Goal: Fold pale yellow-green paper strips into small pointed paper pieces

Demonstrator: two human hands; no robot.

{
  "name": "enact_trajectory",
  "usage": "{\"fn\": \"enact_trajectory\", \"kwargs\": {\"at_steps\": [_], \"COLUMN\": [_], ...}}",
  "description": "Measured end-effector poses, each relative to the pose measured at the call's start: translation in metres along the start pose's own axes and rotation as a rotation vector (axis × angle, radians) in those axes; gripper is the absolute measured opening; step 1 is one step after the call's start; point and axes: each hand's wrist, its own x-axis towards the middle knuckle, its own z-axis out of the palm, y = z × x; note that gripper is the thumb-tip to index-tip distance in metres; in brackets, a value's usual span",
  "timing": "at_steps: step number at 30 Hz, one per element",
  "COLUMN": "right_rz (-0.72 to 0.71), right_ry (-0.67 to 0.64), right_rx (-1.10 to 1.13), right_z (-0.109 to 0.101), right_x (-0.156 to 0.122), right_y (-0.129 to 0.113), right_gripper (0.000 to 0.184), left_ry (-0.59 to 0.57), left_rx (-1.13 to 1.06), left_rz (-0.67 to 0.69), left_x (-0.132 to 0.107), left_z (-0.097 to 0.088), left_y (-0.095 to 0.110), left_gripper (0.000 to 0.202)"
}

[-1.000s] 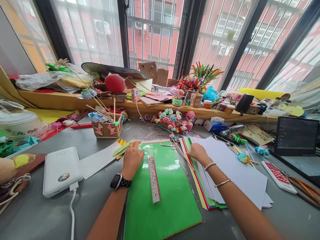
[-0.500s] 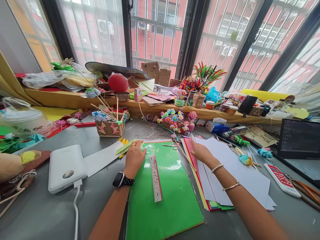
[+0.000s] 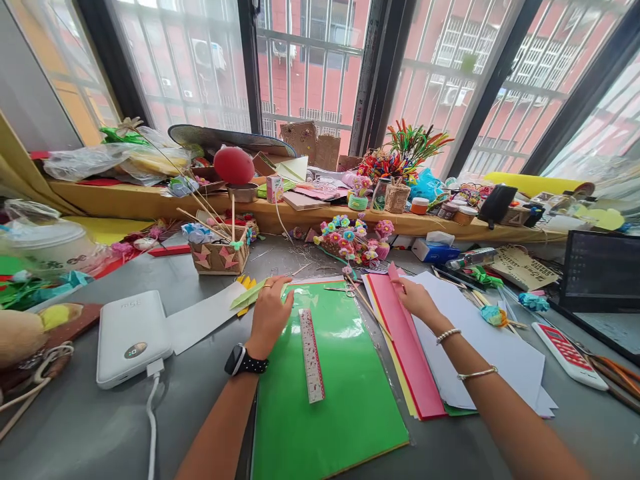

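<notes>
My right hand (image 3: pixel 420 305) pinches a pink sheet of paper (image 3: pixel 406 340) near its far end, where the edge curls up. That sheet lies partly over a stack of coloured and white paper (image 3: pixel 480 347). My left hand (image 3: pixel 270 313) rests at the far left corner of a glossy green sheet pack (image 3: pixel 345 393), thumb spread from the fingers; its fingertips are partly hidden. Beside it is a folded light green paper strip (image 3: pixel 247 297), which the hand seems to touch. On the green pack are a patterned ruler (image 3: pixel 311 357) and small scissors (image 3: pixel 345 291).
A white power bank (image 3: pixel 133 340) with a cable lies left, near a white paper strip (image 3: pixel 205 320). Behind stand a cardboard box with sticks (image 3: pixel 220 257) and colourful craft flowers (image 3: pixel 350 240). A calculator (image 3: pixel 570 353) and a laptop (image 3: pixel 603 280) are on the right.
My right hand has moved slightly right, drawing the pink sheet's edge along, so much more pink shows and less white paper covers it. My left hand stays nearly in place.
</notes>
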Motion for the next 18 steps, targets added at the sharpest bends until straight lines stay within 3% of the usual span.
{"fn": "enact_trajectory", "kwargs": {"at_steps": [3, 6, 8, 10, 14, 18], "right_rz": [0.046, 0.106, 0.142, 0.169, 0.198, 0.185], "right_ry": [0.053, 0.09, 0.087, 0.087, 0.11, 0.141], "right_rx": [0.207, 0.413, 0.545, 0.669, 0.857, 0.951], "right_z": [-0.002, 0.0, 0.003, 0.007, 0.018, 0.026], "right_x": [-0.001, -0.006, -0.009, -0.01, -0.011, -0.012], "right_y": [0.011, 0.017, 0.019, 0.021, 0.023, 0.024], "right_gripper": [0.037, 0.038, 0.039, 0.04, 0.043, 0.046], "left_ry": [-0.121, -0.404, -0.598, -0.718, -0.694, -0.715], "left_rx": [-0.31, -0.624, -0.745, -0.821, -0.983, -1.061], "left_rz": [-0.044, -0.107, -0.132, -0.196, -0.482, -0.56], "left_x": [-0.004, -0.017, -0.026, -0.033, -0.037, -0.033], "left_z": [-0.006, -0.004, 0.006, 0.024, 0.071, 0.113], "left_y": [0.033, 0.074, 0.095, 0.107, 0.116, 0.126], "left_gripper": [0.024, 0.028, 0.03, 0.029, 0.015, 0.011]}}
